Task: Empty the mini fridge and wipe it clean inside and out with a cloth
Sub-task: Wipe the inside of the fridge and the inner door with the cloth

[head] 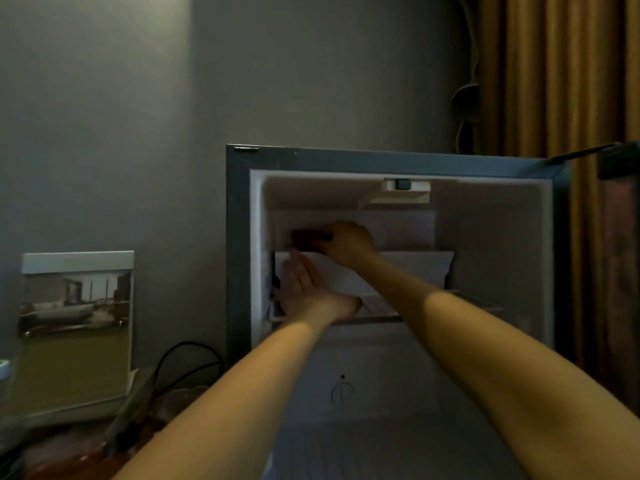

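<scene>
right hand [348,242]: inside the upper part of the fridge, fingers curled onto the end of a small dark red thing [303,238]. the frame is too blurred to tell what that thing is. it sits at the back left of the top compartment, just above a white flap [408,268].

left hand [303,285]: fingers straight and together, laid flat against the left end of the white flap, holding nothing. its wrist rests at the front edge of the shelf [381,311] below the flap.

fridge [239,237]: stands open against the grey wall [311,64], dark outer frame, white lining. a control housing [407,190] is fixed to the ceiling of the compartment. the lower compartment shows a white back wall. the door [620,237] stands open at the right edge, only partly in view.

surroundings: a printed card with a photograph [78,323] stands to the left of the fridge, black cables [187,358] between the two. a brown-gold curtain [554,81] hangs behind, to the right.
</scene>
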Demonstrator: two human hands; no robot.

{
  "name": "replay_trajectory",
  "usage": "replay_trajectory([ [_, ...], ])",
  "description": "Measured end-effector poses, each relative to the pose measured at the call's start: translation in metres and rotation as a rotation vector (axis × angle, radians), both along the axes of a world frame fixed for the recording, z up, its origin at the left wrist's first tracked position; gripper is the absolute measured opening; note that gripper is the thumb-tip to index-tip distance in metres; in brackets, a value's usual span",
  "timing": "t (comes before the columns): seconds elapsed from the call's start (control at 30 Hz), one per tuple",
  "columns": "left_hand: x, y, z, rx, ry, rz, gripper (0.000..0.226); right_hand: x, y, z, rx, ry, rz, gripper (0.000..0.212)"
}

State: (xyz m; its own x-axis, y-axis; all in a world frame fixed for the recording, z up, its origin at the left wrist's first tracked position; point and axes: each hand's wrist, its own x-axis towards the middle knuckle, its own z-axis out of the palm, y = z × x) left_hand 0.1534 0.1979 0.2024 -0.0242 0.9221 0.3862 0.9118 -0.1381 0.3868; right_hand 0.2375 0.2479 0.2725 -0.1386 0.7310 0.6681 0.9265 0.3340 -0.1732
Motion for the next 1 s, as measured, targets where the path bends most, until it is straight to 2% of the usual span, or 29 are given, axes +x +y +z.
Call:
replay_trajectory([
  [0.13, -0.001, -0.005, 0.003, 0.068, 0.006, 0.072, 0.106, -0.008, 0.002, 0.014, -0.118, -0.022, 0.145, 0.043],
  [0.23, 0.001, -0.001, 0.003, 0.080, 0.052, 0.123, 0.104, -0.003, 0.005, 0.009, -0.142, 0.064, 0.279, 0.027],
  [0.33, 0.001, 0.002, 0.003, 0.094, 0.074, 0.142, 0.105, 0.001, 0.003, 0.006, -0.109, 0.153, 0.338, 0.026],
  [0.43, 0.001, -0.001, 0.006, 0.099, 0.091, 0.139, 0.102, 0.037, 0.000, 0.005, -0.037, 0.106, 0.095, 0.031],
  [0.53, 0.000, -0.005, 0.007, 0.071, 0.101, 0.135, 0.105, 0.107, 0.003, -0.005, 0.059, 0.209, -0.218, 0.031],
  [0.6, 0.001, -0.005, 0.007, 0.070, 0.110, 0.143, 0.105, 0.138, 0.005, -0.009, 0.119, 0.213, -0.401, 0.033],
  [0.7, 0.001, -0.003, 0.007, 0.075, 0.104, 0.140, 0.106, 0.139, 0.009, -0.013, 0.221, 0.190, -0.485, 0.042],
  [0.77, 0.001, -0.004, 0.007, 0.076, 0.107, 0.132, 0.106, 0.136, 0.012, -0.016, 0.279, 0.272, -0.463, 0.046],
  [0.83, 0.001, -0.004, 0.007, 0.082, 0.110, 0.135, 0.108, 0.133, 0.011, -0.017, 0.356, 0.413, -0.414, 0.040],
  [0.93, 0.003, -0.001, 0.008, 0.091, 0.114, 0.148, 0.112, 0.118, 0.009, -0.006, 0.431, 0.793, -0.354, 0.035],
  [1.0, 0.004, 0.001, 0.008, 0.085, 0.107, 0.145, 0.115, 0.104, 0.012, 0.003, 0.339, 0.997, -0.330, 0.041],
])
